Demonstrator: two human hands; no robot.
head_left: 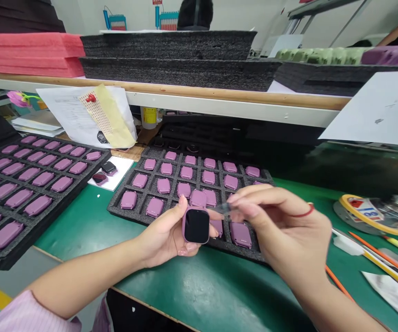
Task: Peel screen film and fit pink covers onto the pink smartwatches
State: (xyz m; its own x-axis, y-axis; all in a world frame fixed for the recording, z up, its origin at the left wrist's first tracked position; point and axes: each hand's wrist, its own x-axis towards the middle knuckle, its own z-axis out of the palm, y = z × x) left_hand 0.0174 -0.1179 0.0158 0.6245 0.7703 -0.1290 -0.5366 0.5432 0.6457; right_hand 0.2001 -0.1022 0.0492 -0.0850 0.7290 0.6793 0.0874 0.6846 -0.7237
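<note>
Fingers of our left hand (164, 235) grip a pink smartwatch (196, 225) above the foam tray (116, 207), its black screen turned toward our right fingers (254, 197), which pinch a clear film (222, 208).

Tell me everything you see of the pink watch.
The pink watch is a rounded-square body with a plastic-looking pink casing and a glossy black, unlit face; no strap shows. It faces up, tilted toward the camera, pinched by the left hand above a black foam tray of similar pink bodies. A small clear piece in the right hand is near its upper right corner; contact is unclear.
</note>
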